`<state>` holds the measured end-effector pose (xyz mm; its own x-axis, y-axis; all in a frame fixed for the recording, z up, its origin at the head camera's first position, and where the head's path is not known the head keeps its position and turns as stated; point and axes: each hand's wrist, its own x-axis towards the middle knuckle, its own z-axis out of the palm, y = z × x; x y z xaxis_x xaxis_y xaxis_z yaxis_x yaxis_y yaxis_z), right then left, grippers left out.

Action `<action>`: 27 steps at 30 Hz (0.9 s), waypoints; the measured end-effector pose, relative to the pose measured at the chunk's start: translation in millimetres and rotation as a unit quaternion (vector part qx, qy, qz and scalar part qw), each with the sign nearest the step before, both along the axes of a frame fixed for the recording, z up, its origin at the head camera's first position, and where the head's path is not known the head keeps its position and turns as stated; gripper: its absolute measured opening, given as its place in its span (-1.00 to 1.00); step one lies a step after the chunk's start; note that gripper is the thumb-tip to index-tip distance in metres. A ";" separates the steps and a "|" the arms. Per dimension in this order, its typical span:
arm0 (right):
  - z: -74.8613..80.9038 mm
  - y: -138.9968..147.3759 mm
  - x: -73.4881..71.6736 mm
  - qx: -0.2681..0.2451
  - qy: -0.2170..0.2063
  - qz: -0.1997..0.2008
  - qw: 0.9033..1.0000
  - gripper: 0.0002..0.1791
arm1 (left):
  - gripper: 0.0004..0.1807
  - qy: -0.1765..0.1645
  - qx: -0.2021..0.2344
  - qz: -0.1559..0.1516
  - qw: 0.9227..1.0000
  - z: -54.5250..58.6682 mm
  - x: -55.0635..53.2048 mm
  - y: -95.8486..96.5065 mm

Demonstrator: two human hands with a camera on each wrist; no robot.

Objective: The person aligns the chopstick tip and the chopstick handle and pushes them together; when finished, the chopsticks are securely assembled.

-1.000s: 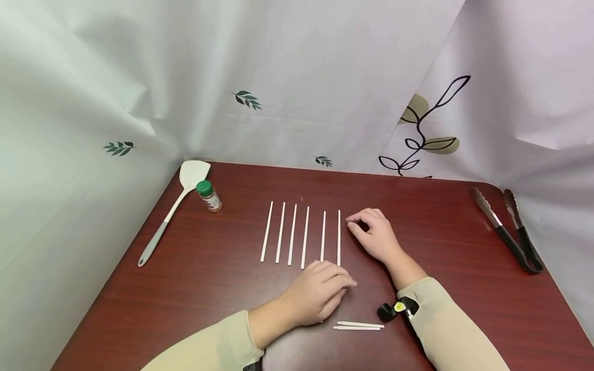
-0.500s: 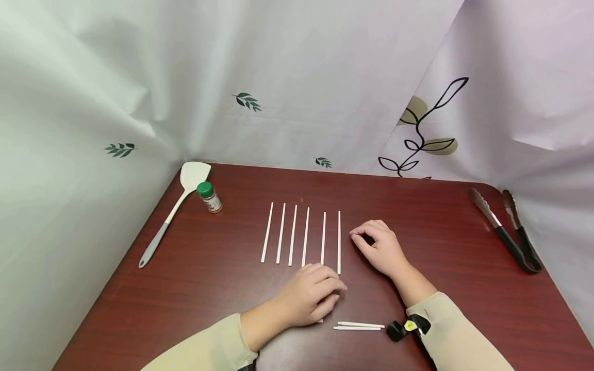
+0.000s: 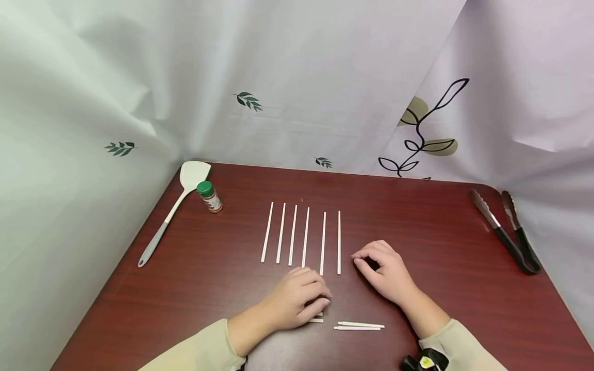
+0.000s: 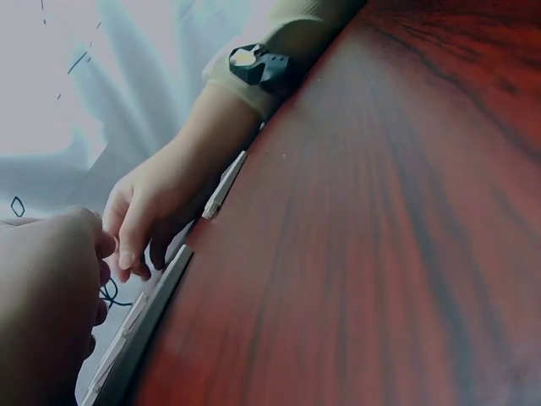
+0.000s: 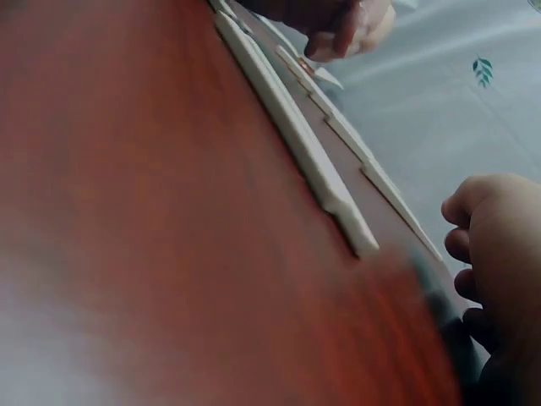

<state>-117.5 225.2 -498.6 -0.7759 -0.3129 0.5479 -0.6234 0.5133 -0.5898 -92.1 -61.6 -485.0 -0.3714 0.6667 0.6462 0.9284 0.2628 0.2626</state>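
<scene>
Several slim white sticks stand in a row on the table, the rightmost stick (image 3: 339, 242) lying pointed away from me like the others. My left hand (image 3: 297, 299) hovers low at the near end of the row, fingers loosely bent and holding nothing. It partly covers a pair of crosswise sticks (image 3: 316, 320), whose right ends show below the thumb. Right of these lies another crosswise pair of sticks (image 3: 358, 326). My right hand (image 3: 382, 270), to the right of the row, has relaxed, curved fingers with nothing between them; the right wrist view shows this hand (image 5: 499, 245) beside the sticks.
A white spatula (image 3: 169, 216) with a grey handle lies at the left, beside a green-capped spice jar (image 3: 210, 197). Black-handled metal tongs (image 3: 510, 237) rest at the right edge. Pale curtains (image 3: 297, 77) hang around the dark red table (image 3: 209, 293).
My left hand has moved left, uncovering the near ends of the right-hand sticks in the row. My right hand has drawn back towards me and slightly right. The sticks lie unmoved.
</scene>
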 end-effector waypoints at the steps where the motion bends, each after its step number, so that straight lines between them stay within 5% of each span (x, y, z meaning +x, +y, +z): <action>1: -0.6 -0.5 2.5 0.000 0.002 0.003 1.000 -0.80 | -0.95 -0.001 -0.001 -0.001 1.000 0.0 0.0 -0.9; 9: -1.5 -6.7 25.1 -0.003 0.038 0.051 0.998 -0.74 | -0.90 -0.007 -0.010 0.006 1.000 -1.1 1.9 -11.6; 17: -1.9 -8.7 45.3 0.011 0.067 0.169 0.983 -0.64 | -0.98 -0.017 0.004 0.012 1.000 -4.6 1.7 -32.2; 27: -0.3 -5.6 53.7 0.071 0.093 0.203 0.972 -0.61 | -0.77 -0.049 -0.044 -0.004 0.998 -9.0 2.4 -40.6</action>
<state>-63.9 219.6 -498.9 -0.4651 -0.6555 0.5950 -0.8804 0.2719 -0.3886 -89.7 -102.2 -494.0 -0.4248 0.7216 0.5467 0.9015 0.2821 0.3281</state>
